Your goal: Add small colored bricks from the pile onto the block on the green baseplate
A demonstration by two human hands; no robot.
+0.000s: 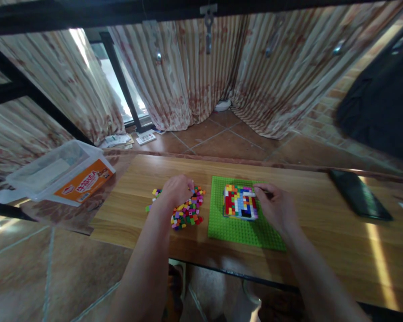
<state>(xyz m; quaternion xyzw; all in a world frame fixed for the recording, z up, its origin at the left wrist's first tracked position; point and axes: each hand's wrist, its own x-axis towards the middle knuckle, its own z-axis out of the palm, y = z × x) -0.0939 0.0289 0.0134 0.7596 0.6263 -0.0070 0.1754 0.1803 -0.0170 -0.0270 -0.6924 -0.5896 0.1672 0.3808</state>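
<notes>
A pile of small loose toy bricks in many colours lies on the wooden table. My left hand is over the pile's far side with its fingers curled together; whatever they pinch is hidden. To the right lies a green studded baseplate. On it stands a rectangular block of multicoloured bricks, with red, white, yellow, blue and black ones on top. My right hand is at the block's far right corner, thumb and fingertips closed together against it. Any brick between those fingertips is too small to make out.
A clear plastic tub with an orange label stands left of the table. A dark phone-like slab lies on the table's right. Dark bars cross above, in front of striped curtains. Papers lie beyond the table.
</notes>
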